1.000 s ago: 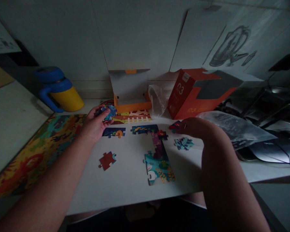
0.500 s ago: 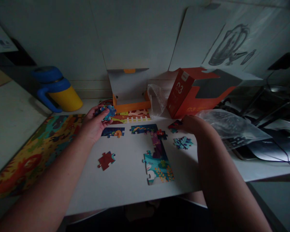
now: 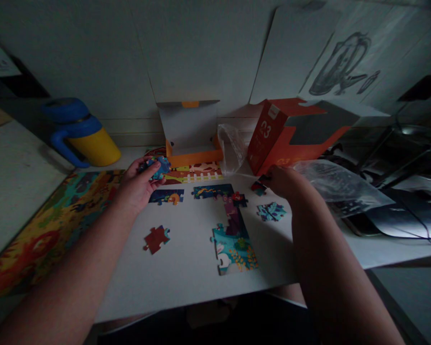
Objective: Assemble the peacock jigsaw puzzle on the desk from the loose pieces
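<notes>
My left hand is closed round a small stack of blue puzzle pieces held just above the white table. My right hand pinches a dark red-and-blue puzzle piece at the table's far right, near the orange box. Between the hands lies a joined group of pieces, blue and purple, in an L shape. Loose pieces lie around: a red one, a blue-orange one, a light-blue one.
A finished colourful puzzle lies at the left. A yellow and blue jug stands behind it. An open orange box, a tipped orange carton and clear plastic bags line the back and right.
My right hand has drawn slightly back and left with its piece. The view has shifted a little. My left hand keeps hold of its pieces in about the same place.
</notes>
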A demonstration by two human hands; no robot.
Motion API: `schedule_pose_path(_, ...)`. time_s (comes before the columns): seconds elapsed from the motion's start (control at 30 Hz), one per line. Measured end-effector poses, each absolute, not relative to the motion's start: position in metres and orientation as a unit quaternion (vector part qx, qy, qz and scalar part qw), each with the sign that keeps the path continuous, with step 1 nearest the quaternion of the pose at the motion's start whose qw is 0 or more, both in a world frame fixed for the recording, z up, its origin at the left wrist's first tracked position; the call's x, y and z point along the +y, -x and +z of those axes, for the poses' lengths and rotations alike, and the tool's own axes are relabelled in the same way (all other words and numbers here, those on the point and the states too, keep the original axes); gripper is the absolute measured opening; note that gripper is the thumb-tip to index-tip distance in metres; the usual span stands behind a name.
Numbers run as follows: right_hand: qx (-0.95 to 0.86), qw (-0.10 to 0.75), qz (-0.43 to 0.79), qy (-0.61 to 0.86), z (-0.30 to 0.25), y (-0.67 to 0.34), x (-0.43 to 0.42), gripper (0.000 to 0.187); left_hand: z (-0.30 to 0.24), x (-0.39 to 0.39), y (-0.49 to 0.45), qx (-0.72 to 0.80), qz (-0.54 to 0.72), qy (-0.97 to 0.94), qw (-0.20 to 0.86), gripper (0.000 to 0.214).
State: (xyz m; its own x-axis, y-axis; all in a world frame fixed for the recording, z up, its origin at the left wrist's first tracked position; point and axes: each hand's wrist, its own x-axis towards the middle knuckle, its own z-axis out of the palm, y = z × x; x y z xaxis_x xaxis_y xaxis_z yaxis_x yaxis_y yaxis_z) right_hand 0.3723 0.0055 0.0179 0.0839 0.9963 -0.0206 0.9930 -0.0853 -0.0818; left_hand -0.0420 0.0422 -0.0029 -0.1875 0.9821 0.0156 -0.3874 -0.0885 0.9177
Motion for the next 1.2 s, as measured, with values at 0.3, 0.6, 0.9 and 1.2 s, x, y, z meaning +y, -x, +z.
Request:
schedule_pose_path(0.3, -0.765, 0.077, 0.28, 0.575, 0.027, -0.347, 0.003, 0.02, -0.005, 0.043, 0.042, 0.409, 0.648, -0.362, 0.531, 0.045)
schedule_pose_path(0.6, -0.782, 0.008, 0.228, 0.579, 0.021, -0.329, 0.0, 0.036, 0.0, 0.044, 0.049, 0.403, 0.658, -0.36, 0.524, 0.045)
schedule_pose_path(0.9, -0.794, -0.027, 0.212, 0.569, 0.02, -0.328, -0.001, 0.038, 0.012, 0.047, 0.066, 0.39, 0.696, -0.321, 0.51, 0.049)
schedule_pose_path(1.2, -0.784, 0.02, 0.295, 0.546, 0.024, -0.34, -0.003, 0.035, 0.013, 0.046, 0.067, 0.383, 0.702, -0.31, 0.514, 0.053)
